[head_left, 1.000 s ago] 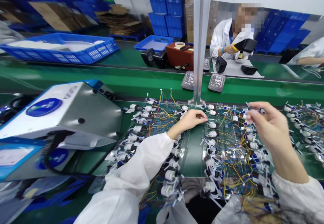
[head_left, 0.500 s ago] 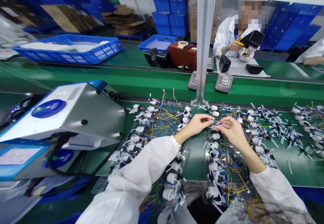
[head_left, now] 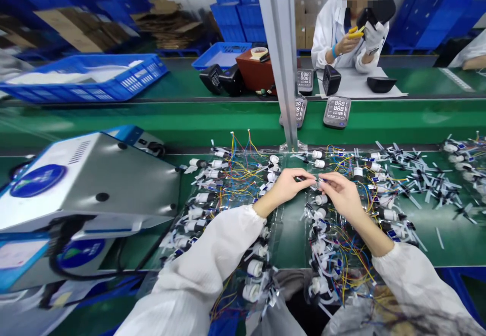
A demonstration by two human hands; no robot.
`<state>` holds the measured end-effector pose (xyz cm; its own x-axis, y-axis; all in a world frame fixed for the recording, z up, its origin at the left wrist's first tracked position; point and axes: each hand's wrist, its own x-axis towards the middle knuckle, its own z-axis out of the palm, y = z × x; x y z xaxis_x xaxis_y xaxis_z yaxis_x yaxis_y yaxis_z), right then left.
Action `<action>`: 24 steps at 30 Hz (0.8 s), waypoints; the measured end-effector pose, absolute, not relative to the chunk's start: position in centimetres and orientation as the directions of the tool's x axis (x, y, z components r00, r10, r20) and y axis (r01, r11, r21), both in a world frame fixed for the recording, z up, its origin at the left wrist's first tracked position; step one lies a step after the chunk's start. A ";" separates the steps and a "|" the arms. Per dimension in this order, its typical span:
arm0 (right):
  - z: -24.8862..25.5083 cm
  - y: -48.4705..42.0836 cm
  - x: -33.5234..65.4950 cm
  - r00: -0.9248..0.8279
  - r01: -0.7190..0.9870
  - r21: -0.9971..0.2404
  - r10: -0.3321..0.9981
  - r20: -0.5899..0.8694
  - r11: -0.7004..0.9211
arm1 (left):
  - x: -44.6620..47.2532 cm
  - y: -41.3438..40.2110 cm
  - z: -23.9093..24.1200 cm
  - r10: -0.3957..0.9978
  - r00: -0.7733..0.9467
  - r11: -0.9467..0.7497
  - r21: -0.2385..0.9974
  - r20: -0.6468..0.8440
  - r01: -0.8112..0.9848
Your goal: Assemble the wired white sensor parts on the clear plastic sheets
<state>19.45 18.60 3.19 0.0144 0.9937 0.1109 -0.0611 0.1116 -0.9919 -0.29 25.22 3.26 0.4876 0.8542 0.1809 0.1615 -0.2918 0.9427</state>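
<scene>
My left hand [head_left: 287, 186] and my right hand [head_left: 343, 198] meet over the middle of the green bench, thumbs and fingertips pinched closed almost tip to tip. A small pale piece shows between the fingertips, too little of it to name. Just below them lie small white cylindrical motors [head_left: 320, 200] with black ends and pale strips. To the left of my left hand spread rows of similar parts with yellow, red and blue wires [head_left: 238, 166]. A white motor with a black end [head_left: 358, 173] is beside my right hand.
Loose black and white strips [head_left: 429, 176] are heaped at the right. A metal post [head_left: 279, 47] rises behind my hands. At the left stands a silver and blue machine [head_left: 125, 184]. Across the bench, a person [head_left: 330, 32] holds a black device and yellow-handled tool near displays [head_left: 337, 112].
The camera view has shifted. My fingertips have drawn closer together, and the blue bit seen at my right fingers is now hidden. The person opposite has raised the black device.
</scene>
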 end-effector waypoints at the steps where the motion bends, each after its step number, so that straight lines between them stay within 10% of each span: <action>1: 3.3 18.6 19.4 0.025 -0.047 -0.989 0.990 0.139 0.140 | -0.3 25.3 3.2 0.852 0.487 -0.302 0.940 0.191 0.160; 13: 3.0 18.7 19.2 0.036 -0.149 -0.986 0.997 0.069 0.073 | -0.4 25.2 3.3 0.822 0.507 -0.377 0.915 0.260 0.143; 24: 3.3 18.8 20.1 -0.057 0.174 -0.945 0.961 0.270 0.276 | -0.2 24.8 3.8 0.807 0.521 -0.412 0.897 0.277 0.162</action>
<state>20.11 18.83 3.28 -0.0571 0.9612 0.2698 0.1735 0.2756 -0.9455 -0.24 24.81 3.78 0.5212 0.8074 0.2767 0.1621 -0.4120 0.8967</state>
